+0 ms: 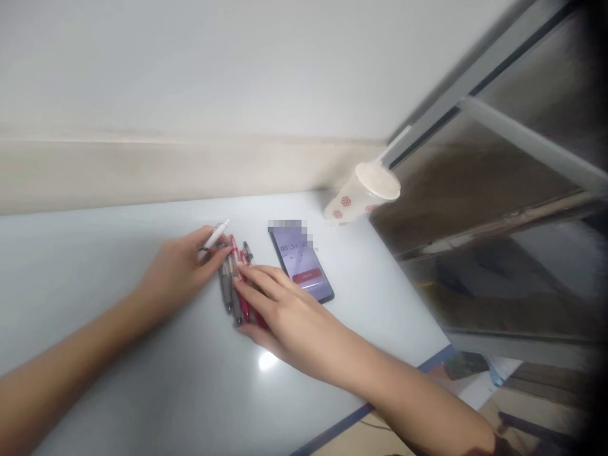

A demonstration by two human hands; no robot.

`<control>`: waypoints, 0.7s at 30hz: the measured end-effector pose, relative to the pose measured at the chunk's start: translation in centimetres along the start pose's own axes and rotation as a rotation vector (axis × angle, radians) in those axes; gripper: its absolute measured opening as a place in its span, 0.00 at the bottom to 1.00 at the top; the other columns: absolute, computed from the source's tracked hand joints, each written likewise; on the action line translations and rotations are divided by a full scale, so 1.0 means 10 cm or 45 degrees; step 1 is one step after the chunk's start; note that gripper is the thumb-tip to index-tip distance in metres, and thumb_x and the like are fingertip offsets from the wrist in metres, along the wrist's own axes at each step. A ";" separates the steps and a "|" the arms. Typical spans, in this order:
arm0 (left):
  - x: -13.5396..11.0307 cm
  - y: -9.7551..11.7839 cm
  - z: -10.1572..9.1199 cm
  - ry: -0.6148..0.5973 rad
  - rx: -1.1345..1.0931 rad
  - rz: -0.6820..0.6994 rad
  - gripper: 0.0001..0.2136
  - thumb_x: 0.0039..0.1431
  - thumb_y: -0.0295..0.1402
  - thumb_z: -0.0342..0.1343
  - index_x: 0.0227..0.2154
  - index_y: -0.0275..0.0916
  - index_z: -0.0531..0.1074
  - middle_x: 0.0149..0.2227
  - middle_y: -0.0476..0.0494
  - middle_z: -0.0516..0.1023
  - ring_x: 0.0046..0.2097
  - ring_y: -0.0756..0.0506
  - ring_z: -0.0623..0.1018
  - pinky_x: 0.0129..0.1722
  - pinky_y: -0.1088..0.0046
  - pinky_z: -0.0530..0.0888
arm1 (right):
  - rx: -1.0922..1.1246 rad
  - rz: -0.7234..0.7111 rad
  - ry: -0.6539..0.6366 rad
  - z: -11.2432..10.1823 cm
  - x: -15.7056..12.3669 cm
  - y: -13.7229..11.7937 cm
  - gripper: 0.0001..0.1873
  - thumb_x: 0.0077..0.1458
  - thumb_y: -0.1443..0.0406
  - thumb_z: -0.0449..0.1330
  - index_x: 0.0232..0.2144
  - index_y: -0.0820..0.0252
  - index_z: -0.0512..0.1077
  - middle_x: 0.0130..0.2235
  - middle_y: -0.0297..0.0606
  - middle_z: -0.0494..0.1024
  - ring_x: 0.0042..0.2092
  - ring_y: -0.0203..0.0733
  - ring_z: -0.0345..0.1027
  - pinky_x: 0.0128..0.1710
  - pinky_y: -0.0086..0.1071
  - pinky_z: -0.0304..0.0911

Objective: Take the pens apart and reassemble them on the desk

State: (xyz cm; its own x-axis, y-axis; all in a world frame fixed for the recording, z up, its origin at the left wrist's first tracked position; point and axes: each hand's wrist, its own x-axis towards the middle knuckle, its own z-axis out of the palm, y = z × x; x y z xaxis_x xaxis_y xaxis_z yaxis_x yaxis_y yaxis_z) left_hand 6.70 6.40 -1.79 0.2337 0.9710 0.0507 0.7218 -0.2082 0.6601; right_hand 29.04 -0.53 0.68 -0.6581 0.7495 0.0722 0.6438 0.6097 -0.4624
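Note:
A white pen [216,234] sticks up from my left hand [194,258], which is closed around it at the left side of a small bunch of pens. Several grey pens [225,288] and red pens [244,304] lie side by side on the table, pointing roughly away from me. Over their right side rests my right hand [280,310], its fingers stretched out and touching the pens, the thumb apart near their closer ends. Parts of the pens are hidden beneath both hands.
Just right of the pens lies a phone [311,275] with a timer on its lit screen. A white lidded cup [358,193] with red flower prints and a straw stands at the back right corner. The white table [142,392] meets a wall behind; a metal-framed rack [513,136] is at right.

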 end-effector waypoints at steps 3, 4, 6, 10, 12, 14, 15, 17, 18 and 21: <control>0.01 0.00 -0.02 -0.031 -0.035 -0.002 0.13 0.65 0.47 0.56 0.40 0.45 0.77 0.30 0.51 0.81 0.26 0.46 0.73 0.31 0.70 0.68 | -0.128 -0.013 0.004 0.07 0.03 0.03 0.33 0.69 0.58 0.62 0.69 0.71 0.65 0.72 0.59 0.62 0.72 0.59 0.55 0.70 0.54 0.62; 0.01 0.00 -0.03 -0.033 -0.046 0.001 0.13 0.65 0.48 0.56 0.42 0.45 0.78 0.30 0.51 0.81 0.26 0.46 0.73 0.31 0.70 0.68 | -0.151 -0.019 0.001 0.08 0.03 0.04 0.34 0.68 0.57 0.62 0.69 0.72 0.64 0.72 0.60 0.61 0.73 0.59 0.55 0.70 0.55 0.61; 0.03 0.00 -0.05 -0.011 -0.061 -0.002 0.15 0.64 0.48 0.57 0.45 0.45 0.78 0.31 0.50 0.81 0.27 0.46 0.73 0.31 0.69 0.68 | -0.168 -0.032 -0.012 0.09 0.03 0.06 0.38 0.67 0.53 0.63 0.70 0.70 0.63 0.73 0.59 0.60 0.73 0.60 0.53 0.71 0.56 0.60; 0.08 -0.03 -0.11 0.067 -0.032 -0.036 0.15 0.62 0.48 0.58 0.42 0.44 0.79 0.31 0.49 0.81 0.28 0.45 0.73 0.31 0.69 0.68 | -0.161 -0.044 -0.053 0.03 0.00 0.09 0.47 0.62 0.47 0.66 0.72 0.67 0.60 0.74 0.58 0.59 0.75 0.62 0.48 0.72 0.56 0.56; 0.10 -0.06 -0.13 0.028 0.006 -0.007 0.14 0.62 0.49 0.58 0.39 0.45 0.79 0.26 0.50 0.77 0.26 0.45 0.71 0.29 0.69 0.66 | -0.158 -0.068 -0.082 -0.01 -0.01 0.10 0.47 0.61 0.47 0.68 0.72 0.66 0.61 0.74 0.58 0.58 0.76 0.62 0.46 0.73 0.55 0.54; 0.12 -0.08 -0.14 -0.049 0.044 0.032 0.15 0.63 0.51 0.56 0.36 0.45 0.78 0.21 0.52 0.72 0.24 0.46 0.69 0.27 0.70 0.64 | -0.146 -0.134 -0.134 -0.06 -0.02 0.11 0.46 0.61 0.49 0.69 0.72 0.65 0.61 0.74 0.56 0.59 0.76 0.61 0.46 0.73 0.55 0.54; 0.12 -0.09 -0.15 -0.083 0.060 0.042 0.16 0.64 0.52 0.56 0.35 0.45 0.78 0.20 0.52 0.70 0.23 0.46 0.68 0.26 0.70 0.63 | -0.138 -0.170 -0.163 -0.08 -0.02 0.11 0.45 0.61 0.50 0.69 0.72 0.63 0.61 0.74 0.55 0.59 0.76 0.60 0.47 0.73 0.54 0.53; 0.13 -0.10 -0.15 -0.125 0.073 0.053 0.17 0.64 0.53 0.55 0.35 0.45 0.77 0.21 0.52 0.70 0.23 0.46 0.67 0.25 0.70 0.63 | -0.126 -0.226 -0.211 -0.12 -0.03 0.11 0.44 0.61 0.53 0.70 0.72 0.60 0.61 0.74 0.51 0.60 0.76 0.57 0.48 0.73 0.51 0.53; 0.14 -0.10 -0.15 -0.133 0.068 0.060 0.18 0.64 0.54 0.56 0.34 0.45 0.77 0.22 0.51 0.71 0.24 0.46 0.68 0.26 0.70 0.64 | -0.125 -0.238 -0.222 -0.14 -0.03 0.12 0.42 0.62 0.55 0.70 0.72 0.58 0.61 0.74 0.50 0.61 0.76 0.56 0.49 0.73 0.50 0.53; 0.13 -0.12 -0.15 -0.136 0.030 0.077 0.17 0.65 0.53 0.55 0.36 0.45 0.78 0.22 0.51 0.72 0.25 0.46 0.69 0.27 0.70 0.65 | -0.138 -0.234 -0.208 -0.17 -0.02 0.13 0.36 0.64 0.60 0.68 0.70 0.55 0.64 0.72 0.47 0.64 0.75 0.54 0.51 0.73 0.49 0.55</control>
State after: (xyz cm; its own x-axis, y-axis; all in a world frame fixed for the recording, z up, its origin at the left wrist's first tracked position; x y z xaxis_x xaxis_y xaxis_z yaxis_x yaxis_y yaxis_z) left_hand 5.16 8.11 -1.40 0.3448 0.9386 0.0088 0.7188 -0.2701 0.6406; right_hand 30.71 0.56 1.54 -0.8163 0.5777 -0.0016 0.5402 0.7623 -0.3565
